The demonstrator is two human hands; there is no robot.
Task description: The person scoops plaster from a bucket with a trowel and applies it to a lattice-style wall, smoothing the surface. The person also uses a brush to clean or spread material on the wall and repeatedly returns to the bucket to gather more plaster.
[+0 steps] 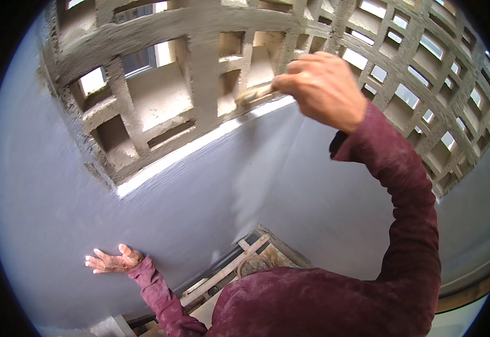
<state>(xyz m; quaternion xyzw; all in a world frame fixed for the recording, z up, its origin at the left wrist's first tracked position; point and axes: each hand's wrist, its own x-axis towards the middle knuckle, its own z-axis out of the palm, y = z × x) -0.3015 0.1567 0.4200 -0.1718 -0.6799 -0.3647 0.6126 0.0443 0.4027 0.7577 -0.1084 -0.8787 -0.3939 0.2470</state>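
Observation:
My right hand (321, 90) is closed round the handle of a paintbrush (256, 95), whose pale bristles are at the lower edge of a grey concrete lattice screen (203, 59) with square and slotted openings. A white strip (149, 174) runs along that edge, and my right arm's shadow falls on the grey-painted wall (189, 208) below it. At the lower left, my left hand (110, 259) lies against that wall with its fingers spread and nothing in it. Both forearms are in dark red sleeves.
A second lattice screen (419, 84) fills the upper right, above another grey wall (340, 213) that meets the first at a corner. Beneath that corner are wooden boards (231, 267) and a curved, hose-like item (248, 260), partly hidden by my body. A window shows through one opening.

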